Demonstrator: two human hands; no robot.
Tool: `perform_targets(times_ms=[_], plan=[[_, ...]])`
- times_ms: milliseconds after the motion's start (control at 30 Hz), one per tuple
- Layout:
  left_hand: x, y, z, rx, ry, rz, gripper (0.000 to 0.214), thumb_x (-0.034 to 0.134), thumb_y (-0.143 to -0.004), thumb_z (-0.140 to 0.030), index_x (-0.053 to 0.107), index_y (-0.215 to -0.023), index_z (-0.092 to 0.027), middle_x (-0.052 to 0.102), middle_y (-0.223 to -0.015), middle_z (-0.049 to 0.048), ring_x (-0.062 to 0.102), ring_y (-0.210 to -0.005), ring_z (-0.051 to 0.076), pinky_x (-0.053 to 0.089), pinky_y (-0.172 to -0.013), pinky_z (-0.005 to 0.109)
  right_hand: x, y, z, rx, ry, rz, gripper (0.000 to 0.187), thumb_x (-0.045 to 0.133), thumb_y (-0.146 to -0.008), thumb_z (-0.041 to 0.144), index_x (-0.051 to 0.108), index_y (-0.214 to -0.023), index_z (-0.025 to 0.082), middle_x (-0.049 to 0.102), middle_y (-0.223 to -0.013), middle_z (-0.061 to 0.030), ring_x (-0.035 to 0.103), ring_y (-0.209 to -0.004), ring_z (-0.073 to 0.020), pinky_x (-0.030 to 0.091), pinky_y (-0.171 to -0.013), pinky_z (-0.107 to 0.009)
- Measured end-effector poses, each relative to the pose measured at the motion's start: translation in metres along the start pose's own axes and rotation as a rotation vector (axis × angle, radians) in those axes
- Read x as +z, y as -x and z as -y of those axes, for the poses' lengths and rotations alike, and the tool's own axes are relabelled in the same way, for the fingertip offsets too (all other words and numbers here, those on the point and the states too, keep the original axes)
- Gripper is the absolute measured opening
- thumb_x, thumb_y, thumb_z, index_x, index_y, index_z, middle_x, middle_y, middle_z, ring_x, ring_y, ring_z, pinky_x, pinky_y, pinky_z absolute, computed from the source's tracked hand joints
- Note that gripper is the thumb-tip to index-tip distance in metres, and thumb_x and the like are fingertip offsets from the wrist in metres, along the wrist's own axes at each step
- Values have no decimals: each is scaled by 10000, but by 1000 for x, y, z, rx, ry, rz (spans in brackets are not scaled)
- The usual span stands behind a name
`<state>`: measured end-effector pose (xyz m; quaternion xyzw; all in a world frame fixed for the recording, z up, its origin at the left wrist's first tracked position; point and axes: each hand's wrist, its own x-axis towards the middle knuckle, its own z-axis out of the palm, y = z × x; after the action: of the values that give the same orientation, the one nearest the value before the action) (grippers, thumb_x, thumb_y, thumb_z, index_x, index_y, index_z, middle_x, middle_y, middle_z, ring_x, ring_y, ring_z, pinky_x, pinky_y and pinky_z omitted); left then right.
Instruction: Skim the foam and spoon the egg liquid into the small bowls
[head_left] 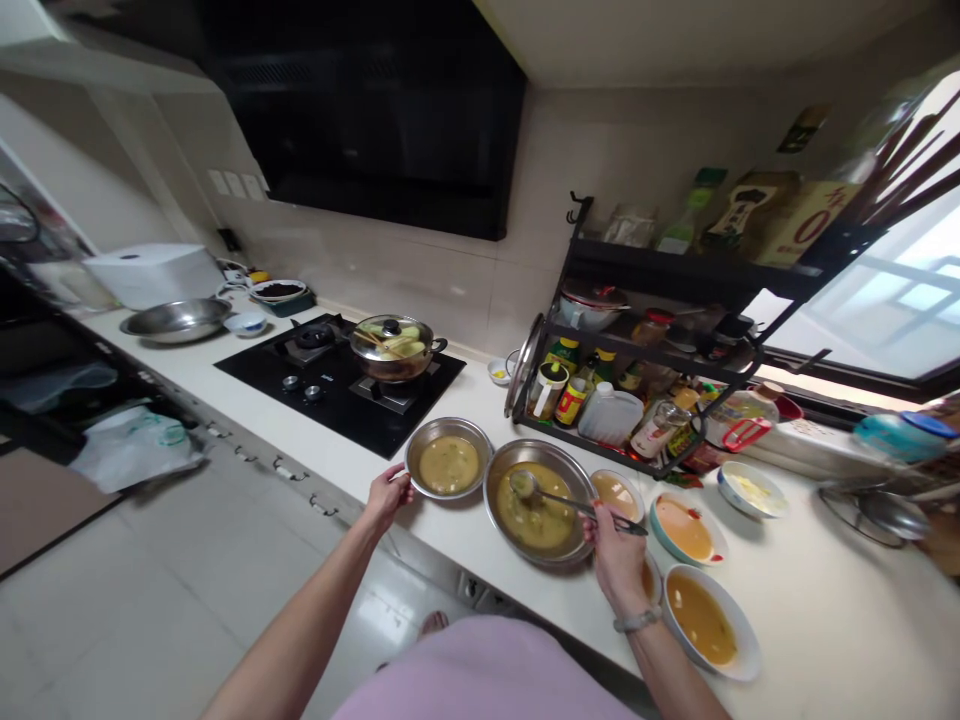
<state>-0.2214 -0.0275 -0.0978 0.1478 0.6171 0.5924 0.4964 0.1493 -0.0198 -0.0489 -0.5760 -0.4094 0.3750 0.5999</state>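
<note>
My right hand [616, 556] grips the handle of a ladle [559, 497], whose bowl dips into yellowish soup in the larger steel bowl [492, 515]. At the left, my left hand [391, 491] pinches the rim of a smaller steel bowl [414, 482], which also contains soup. The two steel bowls stand side by side on the white counter, their rims close together. Right of the ladle are several soup-filled bowls: a teal-edged bowl [658, 535], a white oval bowl [750, 655], and others partly hidden behind my right hand and forearm.
A lidded pot [394, 372] stands on the black gas stove [345, 410]. Behind the bowls rises a black rack [679, 350] with bottles and jars. At the far left are a steel basin [178, 322] and white box [157, 275]; a range hood [360, 120] hangs above.
</note>
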Motion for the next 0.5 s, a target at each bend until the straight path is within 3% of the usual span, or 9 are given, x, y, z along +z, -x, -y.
perform_targets(times_ms=[100, 233, 400, 500], plan=[[1, 1, -1, -3, 8, 1, 518, 684, -779, -154, 511, -1255, -46, 570, -492, -33, 527, -384, 82, 439, -408, 178, 9, -2, 12, 89, -92, 3, 293, 672, -708, 436, 636, -807, 163, 658, -564, -47, 565, -433, -167, 415, -377, -260], [1, 2, 0, 0, 18, 2, 513, 667, -781, -140, 506, -1257, -37, 570, -483, -32, 524, -384, 87, 437, -404, 180, 29, -3, 30, 99, -159, 26, 286, 697, -681, 409, 627, -794, 156, 657, -573, -43, 551, -433, -149, 405, -378, -244], [2, 3, 0, 8, 12, 3, 491, 648, -788, -121, 510, -1250, -32, 564, -478, -35, 514, -381, 86, 438, -402, 184, 65, -1, 39, 69, -150, 74, 332, 692, -687, 457, 628, -813, 157, 656, -583, -45, 564, -451, -159, 434, -396, -254], [3, 4, -1, 5, 6, -5, 488, 644, -789, -116, 508, -1249, -30, 563, -478, -35, 514, -383, 87, 438, -402, 185, 83, 4, 37, -11, -57, 184, 327, 638, -757, 468, 648, -875, 163, 654, -603, -40, 575, -469, -162, 479, -439, -268]])
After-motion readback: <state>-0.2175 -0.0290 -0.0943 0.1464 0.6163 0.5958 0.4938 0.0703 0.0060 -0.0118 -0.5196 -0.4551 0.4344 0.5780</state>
